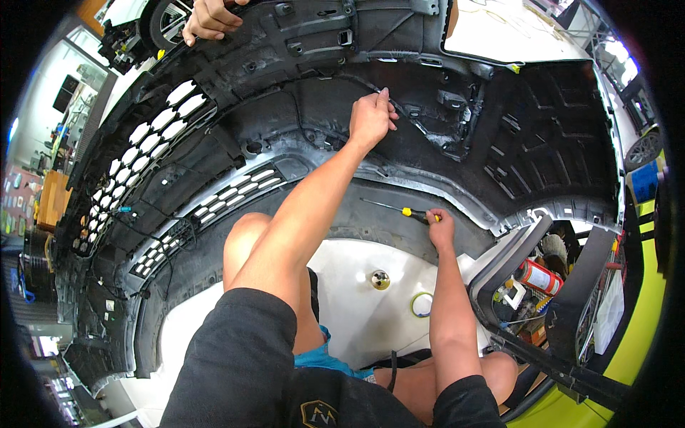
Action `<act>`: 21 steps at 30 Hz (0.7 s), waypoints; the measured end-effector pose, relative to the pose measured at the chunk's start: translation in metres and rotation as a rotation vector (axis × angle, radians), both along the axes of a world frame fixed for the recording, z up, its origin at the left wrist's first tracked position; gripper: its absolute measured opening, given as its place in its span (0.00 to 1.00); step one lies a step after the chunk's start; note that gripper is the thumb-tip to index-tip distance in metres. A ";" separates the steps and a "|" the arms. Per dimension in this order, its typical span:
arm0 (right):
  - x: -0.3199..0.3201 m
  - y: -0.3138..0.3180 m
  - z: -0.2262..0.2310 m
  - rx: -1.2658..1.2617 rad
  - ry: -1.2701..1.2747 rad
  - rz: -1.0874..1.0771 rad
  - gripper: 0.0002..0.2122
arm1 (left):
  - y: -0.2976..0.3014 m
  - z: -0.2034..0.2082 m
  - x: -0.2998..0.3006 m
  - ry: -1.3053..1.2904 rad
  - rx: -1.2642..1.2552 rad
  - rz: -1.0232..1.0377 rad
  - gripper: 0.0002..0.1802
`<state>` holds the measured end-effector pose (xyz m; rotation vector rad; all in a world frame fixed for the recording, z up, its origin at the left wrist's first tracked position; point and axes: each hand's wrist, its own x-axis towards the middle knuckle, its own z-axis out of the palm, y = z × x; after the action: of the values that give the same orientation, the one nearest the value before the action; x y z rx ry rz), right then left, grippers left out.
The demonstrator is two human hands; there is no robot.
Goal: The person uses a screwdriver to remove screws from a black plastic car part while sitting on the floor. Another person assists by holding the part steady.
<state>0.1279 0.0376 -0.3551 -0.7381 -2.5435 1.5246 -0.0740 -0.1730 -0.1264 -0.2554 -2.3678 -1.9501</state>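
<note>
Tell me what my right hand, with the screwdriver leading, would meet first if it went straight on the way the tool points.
In the picture, the right hand's screwdriver lines up with the left forearm first. Depth is unclear, so it might pass beneath instead.

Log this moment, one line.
left hand: curled at inner face of black plastic bumper, grip unclear | right hand: holding yellow-and-black-handled screwdriver | another person's hand: at bumper's edge
</note>
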 end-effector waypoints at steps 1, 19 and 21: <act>-0.001 0.000 0.000 0.014 0.012 -0.004 0.11 | 0.002 0.001 0.001 0.015 -0.011 -0.002 0.28; 0.009 -0.010 0.010 0.010 -0.009 -0.032 0.12 | 0.001 0.000 -0.001 -0.187 -0.050 -0.038 0.25; 0.009 -0.005 0.006 0.008 0.003 -0.040 0.12 | 0.010 0.002 -0.002 -0.221 -0.063 -0.038 0.24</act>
<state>0.1374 0.0330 -0.3490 -0.7802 -2.5147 1.5020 -0.0764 -0.1631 -0.1240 -0.0918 -2.5804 -2.0180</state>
